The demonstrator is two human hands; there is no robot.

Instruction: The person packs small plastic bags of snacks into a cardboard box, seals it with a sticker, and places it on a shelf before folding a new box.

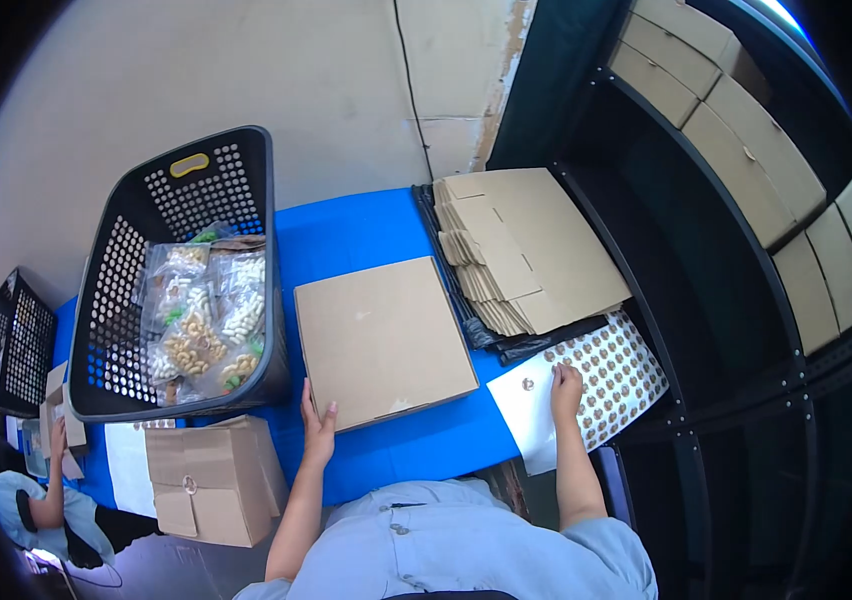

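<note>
A closed flat cardboard box (381,340) lies on the blue table (346,235) in front of me. My left hand (317,425) rests against its near left edge, fingers spread on the side. My right hand (565,385) presses its fingertips on a white sticker sheet (596,385) at the table's right, next to a single round sticker (528,383). The sheet's far part carries several rows of round stickers. Neither hand grips anything that I can see.
A black perforated basket (181,270) of bagged snacks stands at the left. A stack of flat unfolded cartons (521,245) lies at the back right. A closed carton (211,480) sits near left. Dark shelves with boxes (746,150) stand right. Another person (41,500) works at far left.
</note>
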